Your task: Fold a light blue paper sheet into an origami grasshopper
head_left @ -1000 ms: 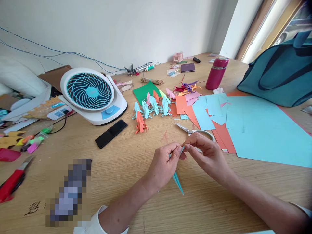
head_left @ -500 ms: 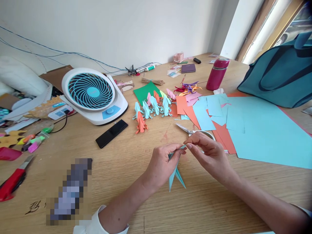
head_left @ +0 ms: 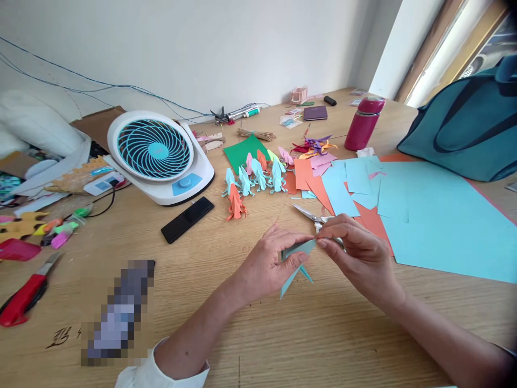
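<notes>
A light blue folded paper piece (head_left: 290,280) is held above the wooden table, its narrow points hanging down. My left hand (head_left: 274,261) grips its left side between thumb and fingers. The thumb and fingertips of my right hand (head_left: 355,250) pinch its upper right end. Just behind my right hand lie scissors (head_left: 310,214), their handles partly hidden by it. Beyond the hands stand several folded light blue paper figures (head_left: 258,175) and an orange one (head_left: 235,203).
A fan (head_left: 157,156) and a black phone (head_left: 188,220) are at the left, with a red-handled cutter (head_left: 26,296) nearer the edge. Blue sheets (head_left: 448,215) cover the right side, before a magenta bottle (head_left: 364,124) and a teal bag (head_left: 464,124).
The folded paper has tilted, its hanging points now higher and a broader face showing. My left fingers have stretched out more along it. My right hand has shifted slightly right.
</notes>
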`<state>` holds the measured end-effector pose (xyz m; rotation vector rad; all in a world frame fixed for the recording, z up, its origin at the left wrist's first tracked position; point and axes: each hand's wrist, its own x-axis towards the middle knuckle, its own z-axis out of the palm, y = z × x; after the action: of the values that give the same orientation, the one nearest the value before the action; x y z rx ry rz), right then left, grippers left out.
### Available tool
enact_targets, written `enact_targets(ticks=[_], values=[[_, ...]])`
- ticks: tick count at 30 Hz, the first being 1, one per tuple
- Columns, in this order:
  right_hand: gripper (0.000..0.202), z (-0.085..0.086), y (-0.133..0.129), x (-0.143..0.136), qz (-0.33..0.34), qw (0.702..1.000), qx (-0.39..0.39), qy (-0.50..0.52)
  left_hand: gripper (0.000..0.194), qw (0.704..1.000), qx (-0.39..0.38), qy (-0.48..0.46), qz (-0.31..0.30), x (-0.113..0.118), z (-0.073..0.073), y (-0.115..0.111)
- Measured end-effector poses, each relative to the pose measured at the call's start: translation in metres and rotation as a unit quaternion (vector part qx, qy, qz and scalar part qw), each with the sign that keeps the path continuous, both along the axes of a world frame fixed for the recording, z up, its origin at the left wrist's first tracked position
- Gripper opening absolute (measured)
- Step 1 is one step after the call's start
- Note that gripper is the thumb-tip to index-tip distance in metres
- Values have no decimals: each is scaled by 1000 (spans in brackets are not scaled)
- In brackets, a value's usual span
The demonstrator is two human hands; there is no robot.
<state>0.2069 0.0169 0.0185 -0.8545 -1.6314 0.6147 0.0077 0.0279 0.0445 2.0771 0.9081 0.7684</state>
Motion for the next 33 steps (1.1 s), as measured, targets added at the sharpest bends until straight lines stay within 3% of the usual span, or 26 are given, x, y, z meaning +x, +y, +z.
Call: enact_targets(ticks=[4,13,20,27,33], values=[[18,3,0,5,-6,999,39,-6,36,999,7,-1,-47,-6,1,5],[22,4,-2,6,68,994,79,-17,28,992,112,-29,-47,-2,-9,7],[21,1,-5,-1,97,989,84,-78,24,997,57,-57,-11,-2,-33,-11],[16,-9,-13,-16,183,961,121,-167,19,995,100,-22,12,-22,-55,-37],[14,-13,-15,-23,208,947,144,-196,41,987,153,39,-13,-48,-63,-44]])
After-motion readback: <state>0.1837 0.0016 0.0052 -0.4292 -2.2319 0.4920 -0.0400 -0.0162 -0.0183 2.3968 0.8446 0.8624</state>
